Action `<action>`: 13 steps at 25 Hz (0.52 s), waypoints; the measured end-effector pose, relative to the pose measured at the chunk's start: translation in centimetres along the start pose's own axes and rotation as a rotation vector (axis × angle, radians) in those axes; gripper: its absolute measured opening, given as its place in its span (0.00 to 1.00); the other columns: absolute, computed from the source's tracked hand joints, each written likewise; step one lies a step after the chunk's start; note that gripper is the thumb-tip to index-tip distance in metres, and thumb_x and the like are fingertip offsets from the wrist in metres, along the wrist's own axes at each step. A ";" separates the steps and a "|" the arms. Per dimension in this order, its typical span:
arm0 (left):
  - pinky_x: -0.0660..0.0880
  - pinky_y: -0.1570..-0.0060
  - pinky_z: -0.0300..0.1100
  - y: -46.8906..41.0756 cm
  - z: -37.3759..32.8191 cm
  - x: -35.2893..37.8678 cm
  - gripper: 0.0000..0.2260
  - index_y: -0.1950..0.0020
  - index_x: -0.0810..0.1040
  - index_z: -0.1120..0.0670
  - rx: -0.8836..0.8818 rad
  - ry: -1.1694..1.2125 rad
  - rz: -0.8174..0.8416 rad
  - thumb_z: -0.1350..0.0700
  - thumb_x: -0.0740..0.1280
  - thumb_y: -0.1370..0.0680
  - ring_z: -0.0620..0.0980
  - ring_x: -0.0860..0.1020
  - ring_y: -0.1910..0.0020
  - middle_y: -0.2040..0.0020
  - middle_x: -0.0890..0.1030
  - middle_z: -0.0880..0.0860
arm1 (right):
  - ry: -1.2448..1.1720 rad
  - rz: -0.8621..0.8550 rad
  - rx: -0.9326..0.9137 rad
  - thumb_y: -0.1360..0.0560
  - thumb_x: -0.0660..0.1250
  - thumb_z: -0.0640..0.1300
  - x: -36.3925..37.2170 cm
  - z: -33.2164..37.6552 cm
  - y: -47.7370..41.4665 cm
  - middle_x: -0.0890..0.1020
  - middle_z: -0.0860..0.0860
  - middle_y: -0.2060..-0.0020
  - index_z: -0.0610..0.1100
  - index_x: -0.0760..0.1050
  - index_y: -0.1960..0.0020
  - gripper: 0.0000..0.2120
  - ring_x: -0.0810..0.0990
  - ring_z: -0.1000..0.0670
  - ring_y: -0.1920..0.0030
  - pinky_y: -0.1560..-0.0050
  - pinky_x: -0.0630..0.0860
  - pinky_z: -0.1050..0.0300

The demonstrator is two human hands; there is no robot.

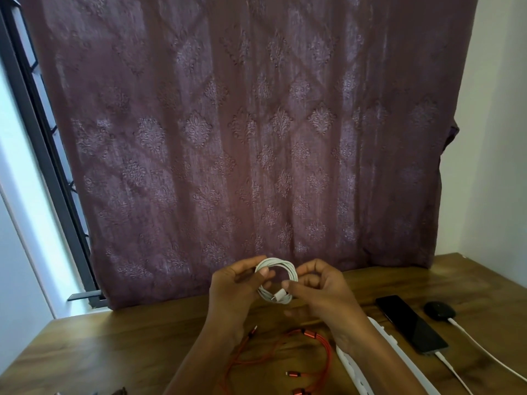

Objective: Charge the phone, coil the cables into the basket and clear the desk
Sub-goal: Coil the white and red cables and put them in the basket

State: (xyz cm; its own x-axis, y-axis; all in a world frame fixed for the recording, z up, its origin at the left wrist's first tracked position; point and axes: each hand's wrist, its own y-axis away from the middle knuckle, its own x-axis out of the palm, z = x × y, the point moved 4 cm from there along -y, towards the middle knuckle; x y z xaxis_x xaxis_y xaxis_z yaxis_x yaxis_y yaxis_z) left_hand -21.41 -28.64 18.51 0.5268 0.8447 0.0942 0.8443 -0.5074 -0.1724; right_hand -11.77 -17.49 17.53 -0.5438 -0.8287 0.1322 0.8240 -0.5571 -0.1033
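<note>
Both hands hold a white cable wound into a small coil, raised above the wooden desk. My left hand pinches the coil's left side. My right hand grips its right side, thumb by the plug end at the bottom. A red multi-head cable lies loose on the desk below my wrists. A black phone lies at the right with a white cable plugged into its near end. No basket is in view.
A white power strip lies under my right forearm. A black round charger with its own white cable sits right of the phone. A purple patterned curtain hangs behind the desk; a window frame stands at the left.
</note>
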 end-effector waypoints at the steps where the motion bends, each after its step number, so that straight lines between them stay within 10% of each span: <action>1: 0.81 0.55 0.46 0.0 0.2 0.2 0.08 0.53 0.81 0.54 -0.005 0.011 0.000 0.66 0.68 0.28 0.50 0.84 0.57 0.59 0.86 0.54 | -0.001 -0.012 0.007 0.30 0.71 0.35 -0.2 -0.2 0.1 0.82 0.44 0.67 0.37 0.72 0.51 0.11 0.83 0.47 0.64 0.66 0.81 0.52; 13: 0.79 0.51 0.44 1.6 8.3 6.5 0.09 0.50 0.82 0.54 -0.150 -0.059 0.136 0.60 0.70 0.29 0.49 0.83 0.55 0.55 0.85 0.52 | 0.033 -0.375 0.149 0.32 0.73 0.36 -9.4 -5.1 3.7 0.84 0.47 0.66 0.38 0.80 0.57 0.05 0.83 0.53 0.66 0.66 0.79 0.61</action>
State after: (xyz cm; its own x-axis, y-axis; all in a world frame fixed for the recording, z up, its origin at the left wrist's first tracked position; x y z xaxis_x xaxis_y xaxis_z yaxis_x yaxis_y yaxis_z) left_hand -17.45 -22.52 10.69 0.6341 0.7730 0.0218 0.7732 -0.6333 -0.0318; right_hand -4.43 -12.03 10.88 -0.8138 -0.5721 0.1019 0.5803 -0.8093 0.0909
